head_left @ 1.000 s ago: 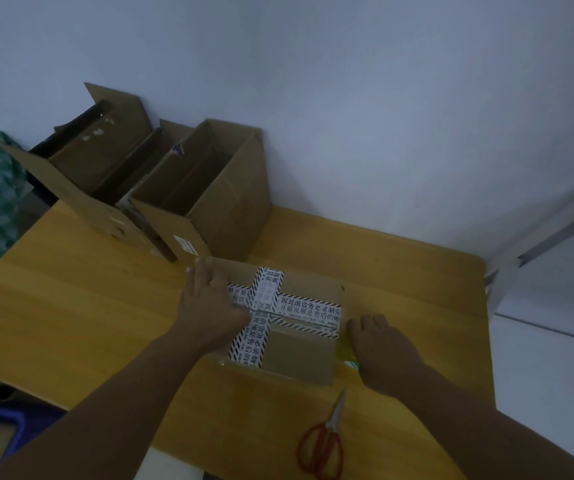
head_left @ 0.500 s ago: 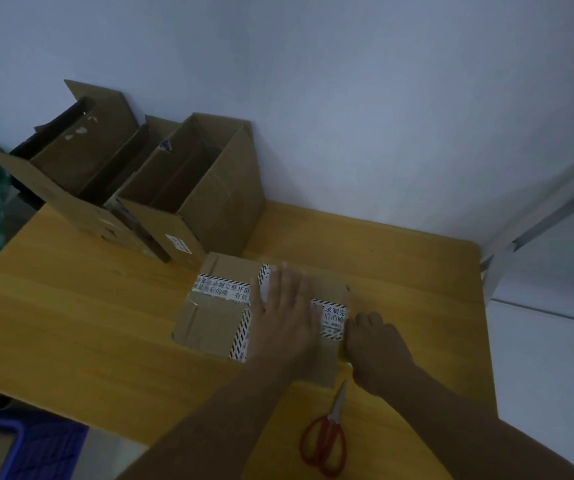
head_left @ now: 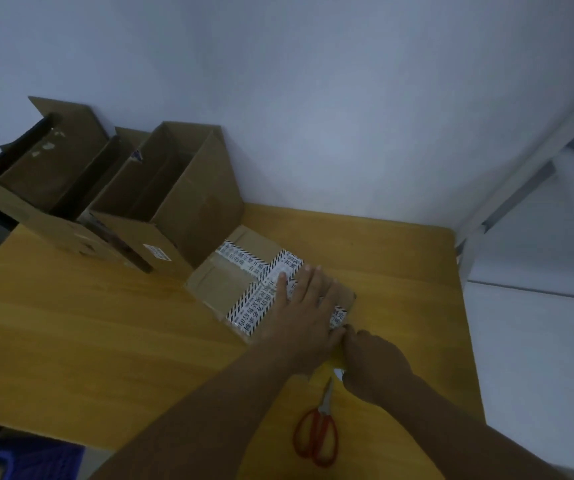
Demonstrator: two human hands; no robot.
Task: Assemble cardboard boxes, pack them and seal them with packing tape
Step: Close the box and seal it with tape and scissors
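1. The small box (head_left: 223, 285) sits closed on the yellow table (head_left: 88, 341), about mid-table and turned corner-on to the viewer. Its far-left side is just beside a tall open carton (head_left: 181, 206).
2. Printed tape (head_left: 247, 303), white with black striped edges, crosses the lid in two strips. One strip folds down over the near edge.
3. The left hand (head_left: 308, 306) lies flat on the right part of the lid. Its fingers are straight and spread, pressing the tape down.
4. The right hand (head_left: 372, 358) is at the box's near-right corner with its fingers curled toward the box side. Something pale shows under it, but I cannot tell whether it is pinching a tape end or a roll, or holding nothing.
5. Judged from this, the step in hand is sealing. The flaps are shut and the strips are being smoothed down, with the end at the right corner the last part to finish.
6. The next move likely calls for rubbing that end firmly onto the side wall, or cutting it free if it is still joined to a roll.
7. Red-handled scissors (head_left: 316, 434) lie closed on the table, near the viewer and just below the right hand, within easy reach.
8. A second open carton (head_left: 46, 168) stands at the far left, behind the first one. Both appear unsealed.
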